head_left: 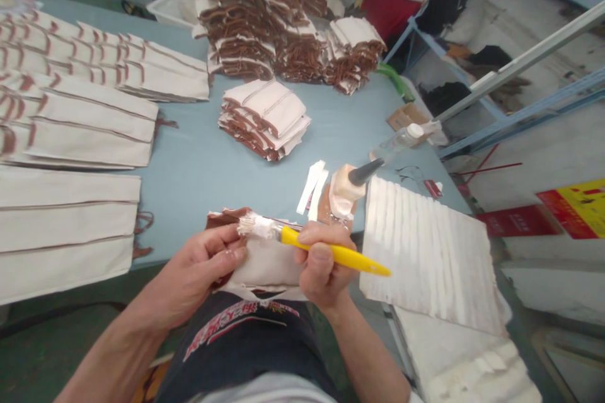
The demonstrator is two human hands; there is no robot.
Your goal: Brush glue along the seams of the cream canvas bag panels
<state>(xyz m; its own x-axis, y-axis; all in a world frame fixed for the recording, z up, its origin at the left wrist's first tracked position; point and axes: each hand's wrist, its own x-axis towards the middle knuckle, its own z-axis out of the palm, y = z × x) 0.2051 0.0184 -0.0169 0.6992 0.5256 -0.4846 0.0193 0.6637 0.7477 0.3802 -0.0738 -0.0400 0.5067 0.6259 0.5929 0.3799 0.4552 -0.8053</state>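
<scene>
In my right hand [326, 264] is a paintbrush [338, 255] with a yellow handle, its bristles coated in something white and pointing left. The bristles are over the upper edge of a cream fabric piece [267, 261] with brown leather-like edging; I cannot tell whether they touch it. My left hand [203, 267] pinches this piece by its left side, close to my apron, at the table's front edge. Just beyond my right hand stands a small pale container [345, 192] smeared with white paste, a dark-handled tool sticking out of it.
Stacks of cream-and-brown pieces lie at the left [80, 119], in the middle [265, 116] and at the back [283, 25]. White strips [312, 189], a clear bottle [397, 141] and layered white sheets [425, 252] are on the right. A blue metal shelf [472, 88] stands beyond.
</scene>
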